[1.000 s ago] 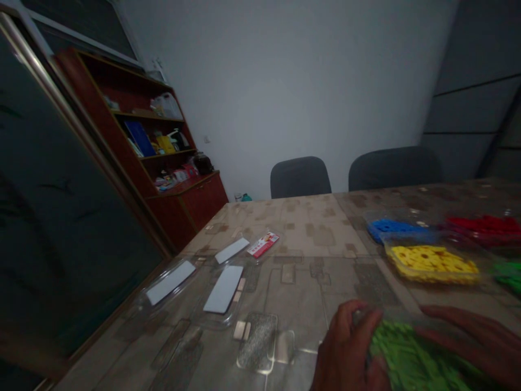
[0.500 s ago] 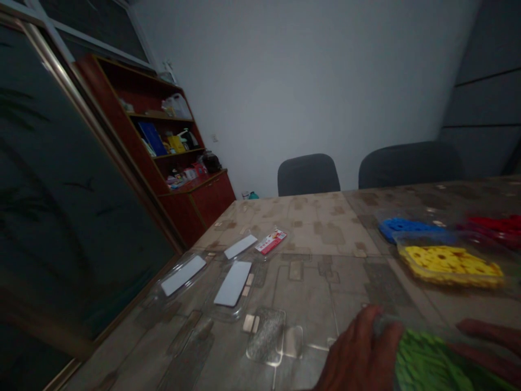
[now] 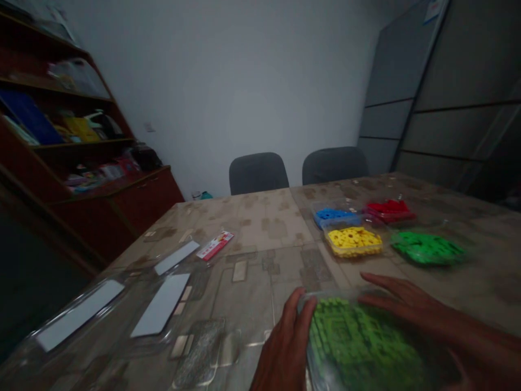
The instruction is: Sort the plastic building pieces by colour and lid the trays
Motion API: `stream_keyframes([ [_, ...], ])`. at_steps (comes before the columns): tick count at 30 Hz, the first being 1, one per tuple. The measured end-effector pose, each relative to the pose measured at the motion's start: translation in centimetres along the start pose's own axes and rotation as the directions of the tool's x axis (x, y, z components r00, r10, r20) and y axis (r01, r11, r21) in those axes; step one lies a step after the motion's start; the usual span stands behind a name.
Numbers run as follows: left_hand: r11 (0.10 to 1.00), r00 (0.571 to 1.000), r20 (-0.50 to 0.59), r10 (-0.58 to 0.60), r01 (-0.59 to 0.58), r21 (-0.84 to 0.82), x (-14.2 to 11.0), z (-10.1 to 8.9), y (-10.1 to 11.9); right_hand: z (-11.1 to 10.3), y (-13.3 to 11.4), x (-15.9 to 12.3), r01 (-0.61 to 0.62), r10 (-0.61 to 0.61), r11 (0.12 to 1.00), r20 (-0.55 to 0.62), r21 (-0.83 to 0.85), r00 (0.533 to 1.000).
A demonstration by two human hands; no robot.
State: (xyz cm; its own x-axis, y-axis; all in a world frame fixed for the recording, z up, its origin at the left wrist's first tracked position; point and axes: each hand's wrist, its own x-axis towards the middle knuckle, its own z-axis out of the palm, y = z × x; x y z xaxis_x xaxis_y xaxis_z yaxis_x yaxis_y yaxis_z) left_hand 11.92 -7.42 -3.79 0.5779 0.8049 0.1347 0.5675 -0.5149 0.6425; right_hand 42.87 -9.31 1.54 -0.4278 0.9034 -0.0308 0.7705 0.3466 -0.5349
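A clear plastic box (image 3: 362, 336) full of light green pieces lies at the near right of the table, close to me. My left hand (image 3: 287, 342) grips its left edge, the fingertips at the far left corner. Over the box's far right side reaches my right hand (image 3: 411, 304), fingers stretched out and apart; whether they touch the box is hard to tell. Beyond stand a box of yellow pieces (image 3: 354, 241), a box of blue pieces (image 3: 334, 215), a box of red pieces (image 3: 389, 209) and a box of darker green pieces (image 3: 427, 248).
On the left of the patterned tablecloth (image 3: 244, 293) lie clear trays with white strips (image 3: 160, 307) and a red and white card (image 3: 215, 245). Two grey chairs (image 3: 258, 174) stand behind the table. A red-brown cabinet (image 3: 118, 201) is at the left.
My view has turned right, bringing the darker green box and more of the light green box into sight. Both hands stay at the light green box.
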Motion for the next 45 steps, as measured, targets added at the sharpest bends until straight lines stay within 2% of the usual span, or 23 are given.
stream_keyframes([
  [2, 0.998, 0.998, 0.006, 0.061, -0.061, 0.033, -0.2, -0.2, -0.1, -1.1, -1.0, 0.2, -0.070, 0.073, 0.997, 0.159, -0.028, 0.985],
  [4, 0.988, 0.992, -0.007, 0.122, -0.121, 0.092, -0.2, -0.6, 0.0, -1.7, -2.0, 0.6, -0.138, 0.149, 0.988, 0.217, -0.061, 0.965],
  [8, 0.939, 0.967, -0.078, 0.243, -0.215, 0.267, -0.1, -1.2, 0.2, -1.5, -2.8, 0.7, -0.154, 0.167, 0.985, 0.208, -0.079, 0.964],
  [12, 0.857, 0.915, -0.048, 0.400, -0.355, 0.372, -0.2, -1.1, -0.1, -1.2, -2.5, 0.1, -0.154, 0.167, 0.985, 0.194, -0.081, 0.967],
  [15, 0.816, 0.888, -0.040, 0.459, -0.403, 0.415, -0.3, -1.0, -0.5, -1.6, -2.5, -0.4, -0.150, 0.157, 0.987, 0.180, -0.052, 0.971],
  [19, 0.784, 0.876, -0.063, 0.478, -0.393, 0.481, -0.2, -0.9, -0.6, -2.0, -2.4, -1.0, -0.124, 0.122, 0.992, 0.195, -0.005, 0.973],
  [23, 0.769, 0.866, -0.069, 0.495, -0.400, 0.499, 0.0, -1.1, -0.4, -1.5, -1.7, -1.0, -0.077, 0.077, 0.997, 0.167, -0.008, 0.983],
  [26, 0.796, 0.888, -0.037, 0.458, -0.391, 0.462, 0.0, -1.2, -0.3, -1.0, -1.3, -0.9, -0.057, 0.053, 0.998, 0.144, 0.026, 0.988],
  [30, 0.862, 0.933, -0.072, 0.353, -0.294, 0.412, 0.3, -1.0, -0.3, -0.8, -1.6, -1.0, -0.072, 0.064, 0.996, 0.119, 0.060, 0.991],
  [37, 0.900, 0.912, -0.162, 0.377, -0.320, 0.295, 0.9, -0.4, -0.3, -1.5, -3.0, -0.4, -0.048, 0.038, 0.995, 0.107, 0.089, 0.994],
  [42, 0.920, 0.926, -0.180, 0.331, -0.273, 0.282, 0.9, -0.2, -0.2, -1.9, -3.0, 0.6, 0.008, -0.022, 0.992, 0.115, 0.127, 0.993],
  [45, 0.943, 0.943, -0.171, 0.285, -0.244, 0.226, 1.0, 0.1, -0.1, -2.1, -2.9, 1.2, -0.003, -0.015, 0.990, 0.129, 0.140, 0.992],
])
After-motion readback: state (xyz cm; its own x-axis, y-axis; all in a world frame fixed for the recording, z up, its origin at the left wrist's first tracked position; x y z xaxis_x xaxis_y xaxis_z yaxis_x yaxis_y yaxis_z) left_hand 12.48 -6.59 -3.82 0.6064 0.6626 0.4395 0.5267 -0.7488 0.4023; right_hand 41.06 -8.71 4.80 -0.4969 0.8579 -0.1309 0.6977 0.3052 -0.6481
